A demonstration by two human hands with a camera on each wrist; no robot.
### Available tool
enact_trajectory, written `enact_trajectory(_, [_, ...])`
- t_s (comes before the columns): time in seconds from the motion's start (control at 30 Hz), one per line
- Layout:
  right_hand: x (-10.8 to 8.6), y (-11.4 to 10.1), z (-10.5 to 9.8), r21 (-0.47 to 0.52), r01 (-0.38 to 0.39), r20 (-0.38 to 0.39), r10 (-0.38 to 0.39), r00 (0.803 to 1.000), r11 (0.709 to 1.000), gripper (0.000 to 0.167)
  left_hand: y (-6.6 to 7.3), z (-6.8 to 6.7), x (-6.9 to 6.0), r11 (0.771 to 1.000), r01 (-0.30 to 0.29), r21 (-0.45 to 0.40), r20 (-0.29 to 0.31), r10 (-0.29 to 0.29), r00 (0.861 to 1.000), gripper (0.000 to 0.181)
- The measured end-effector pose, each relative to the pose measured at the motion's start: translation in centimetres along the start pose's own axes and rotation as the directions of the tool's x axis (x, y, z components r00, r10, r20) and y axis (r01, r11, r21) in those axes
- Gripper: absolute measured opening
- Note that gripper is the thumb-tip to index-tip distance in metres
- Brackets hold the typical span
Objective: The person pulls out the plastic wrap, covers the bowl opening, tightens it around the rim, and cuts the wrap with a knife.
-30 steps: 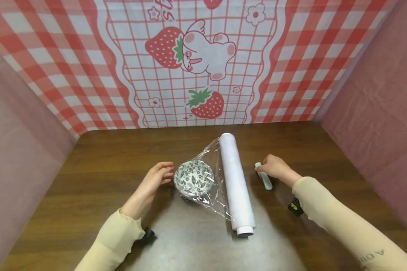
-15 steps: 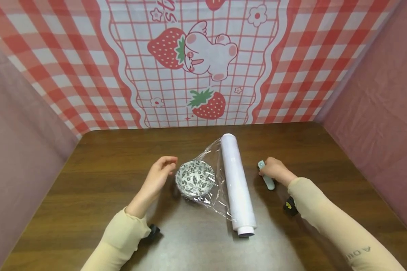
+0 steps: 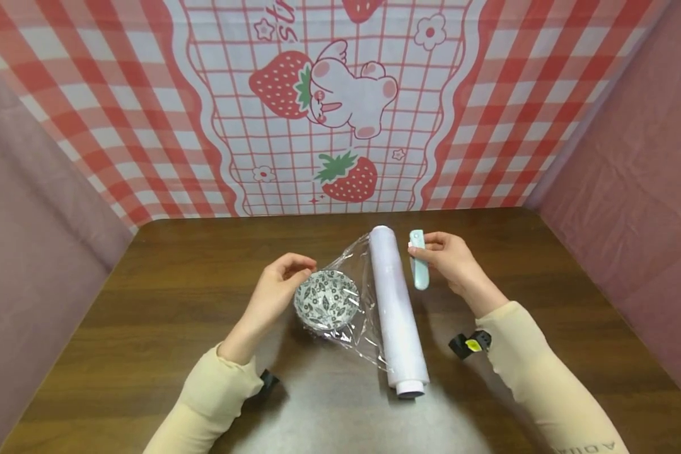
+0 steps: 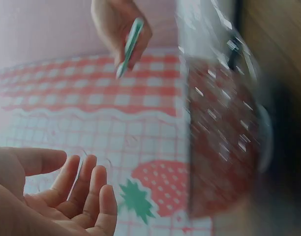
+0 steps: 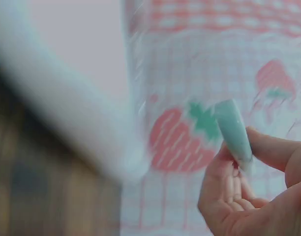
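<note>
A patterned bowl (image 3: 326, 300) stands under clear film (image 3: 369, 328) that runs to a white roll (image 3: 398, 309) on its right. My left hand (image 3: 275, 287) is at the bowl's upper left rim, fingers loosely bent and holding nothing; whether it touches the film cannot be told. In the left wrist view that hand (image 4: 67, 196) has its fingers apart from the thumb. Right of the roll, my right hand (image 3: 456, 261) pinches a pale green cutter (image 3: 420, 268) above the table. The right wrist view shows the cutter (image 5: 232, 129) between thumb and fingers of the hand (image 5: 258, 191).
The brown wooden table (image 3: 176, 277) ends at a red checked cloth (image 3: 340, 107) with strawberries, hung behind it. Pink cloth (image 3: 618, 145) hangs at both sides. A black wrist strap (image 3: 470, 344) is on the right forearm.
My right hand has lifted the cutter from the table and brought it up and left, close to the roll. My left hand has moved right, to the bowl's rim. Bowl and roll stay put.
</note>
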State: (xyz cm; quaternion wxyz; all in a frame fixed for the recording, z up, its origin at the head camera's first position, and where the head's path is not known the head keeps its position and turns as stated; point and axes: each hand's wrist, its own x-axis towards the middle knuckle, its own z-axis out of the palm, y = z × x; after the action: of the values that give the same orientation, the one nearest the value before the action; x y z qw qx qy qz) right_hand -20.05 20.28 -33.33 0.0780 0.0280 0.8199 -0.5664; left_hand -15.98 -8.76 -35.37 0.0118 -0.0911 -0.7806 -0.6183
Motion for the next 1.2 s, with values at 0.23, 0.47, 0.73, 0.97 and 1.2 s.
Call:
enact_trajectory(0.23, [-1.7,-2.4,3.9,0.258,0.048,0.035,-0.059,0.998,0.965,0.031,2.2,2.4,-0.2,0.993,-0.083,0.081,0.069,0.077,0.995,0.019])
enact_trajectory(0.47, [-2.5,-3.3,6.7,0.33,0.11,0.035,-0.128,0.991,0.938,0.025,2.9,4.5,-0.6,0.992,-0.087,0.087,0.044,0.083,0.996,0.016])
enact_trajectory(0.73, [-3.4,-3.4,8.2,0.369,0.158,0.036,-0.184,0.982,0.916,0.023,2.5,5.3,-0.8,0.995,-0.078,-0.058,-0.053,0.075,0.996,0.012])
enact_trajectory(0.97, [-3.8,-3.0,8.9,0.354,0.196,0.053,-0.228,0.972,0.914,0.031,2.2,5.4,-0.9,0.995,-0.097,-0.032,-0.119,0.092,0.989,0.009])
enact_trajectory(1.2, [-3.8,-2.7,8.5,0.247,0.238,0.061,-0.261,0.964,0.939,0.033,1.7,5.4,-1.0,0.992,-0.127,0.02,-0.088,0.129,0.988,0.009])
